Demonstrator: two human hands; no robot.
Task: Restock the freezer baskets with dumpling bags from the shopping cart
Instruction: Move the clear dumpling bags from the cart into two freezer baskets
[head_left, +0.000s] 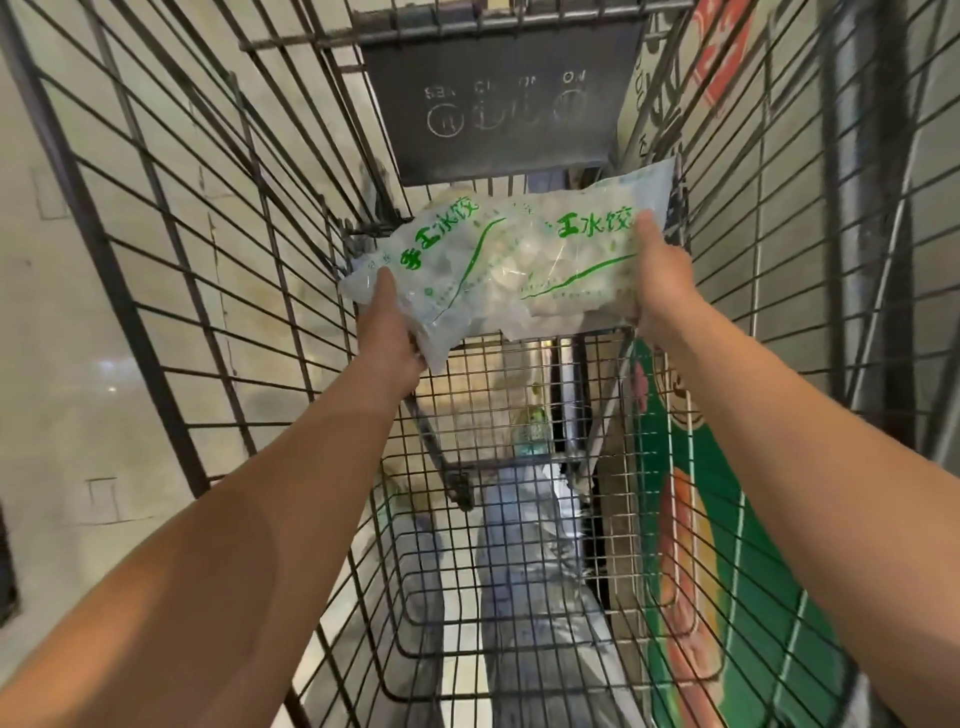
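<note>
Two clear dumpling bags with green print lie side by side, partly overlapping, held above the floor of the wire shopping cart (218, 270). My left hand (387, 327) grips the lower left corner of the left dumpling bag (447, 260), thumb on top. My right hand (660, 275) grips the right edge of the right dumpling bag (587, 260). Both arms reach forward into the cart. No freezer basket is in view.
The cart's dark plastic seat flap (498, 98) stands at the far end. Through the wire bottom (519, 519) I see grey trousers and the pale floor. A green and orange printed panel (691, 519) runs along the cart's right side. Wire walls close in on both sides.
</note>
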